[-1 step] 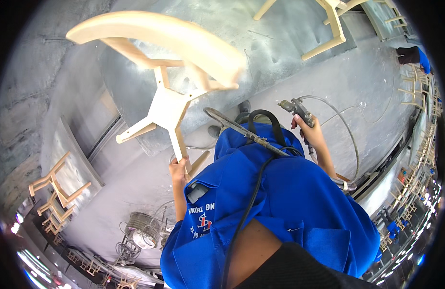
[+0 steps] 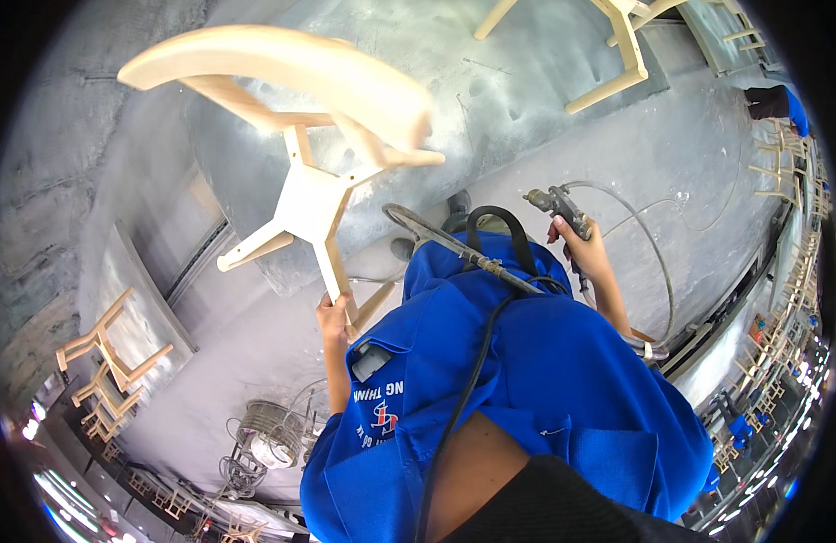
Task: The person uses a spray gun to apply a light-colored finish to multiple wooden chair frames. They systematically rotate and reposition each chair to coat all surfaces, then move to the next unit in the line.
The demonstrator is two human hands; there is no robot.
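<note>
One pale wooden chair frame with a curved backrest (image 2: 311,201) slants at ten o'clock, the bare left hand's (image 2: 333,317) fingers clamped on its near end. At two o'clock, the bare right hand (image 2: 586,248) has its fingers wrapped around a dark metal spray gun (image 2: 561,208).

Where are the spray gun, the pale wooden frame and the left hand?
Spray gun (image 2: 569,214), head view: on its body.
Pale wooden frame (image 2: 308,204), head view: on its flat centre.
Left hand (image 2: 333,314), head view: on its middle.
</note>
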